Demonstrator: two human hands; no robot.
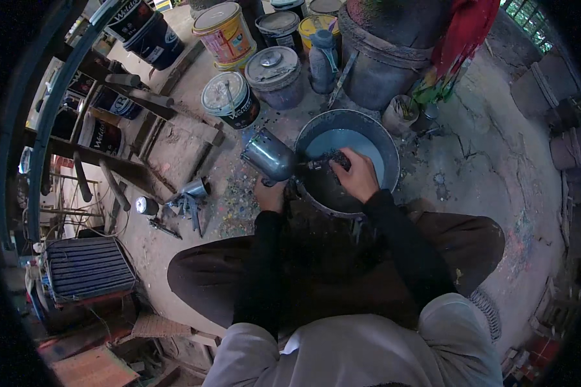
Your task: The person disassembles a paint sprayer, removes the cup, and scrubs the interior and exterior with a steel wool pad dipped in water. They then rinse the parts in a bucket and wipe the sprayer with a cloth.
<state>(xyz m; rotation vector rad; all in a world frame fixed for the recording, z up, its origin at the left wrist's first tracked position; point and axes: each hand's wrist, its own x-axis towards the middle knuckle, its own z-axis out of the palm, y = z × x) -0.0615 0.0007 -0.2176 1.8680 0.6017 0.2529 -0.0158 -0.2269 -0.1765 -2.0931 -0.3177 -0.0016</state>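
Observation:
Low in front of me, my left hand (270, 194) grips a spray gun with a rounded metal paint cup (269, 154). The cup tilts to the left, and the gun's dark nozzle end points right, over a round basin (392, 179). Pale grey-blue liquid (358, 140) lies in the basin. My right hand (360, 176) pinches a dark, rough-looking piece (340, 159), perhaps a brush or scrubber, close to the nozzle end. Whether it touches the gun is hard to tell. Shadow hides much of the gun's handle.
Another spray gun (190, 200) lies on the paint-specked floor at left, near a small round container (146, 205). Lidded paint buckets (230, 99), a grey bottle (323, 60) and a large drum (382, 80) stand beyond the basin. A wooden frame (106, 159) rises at left.

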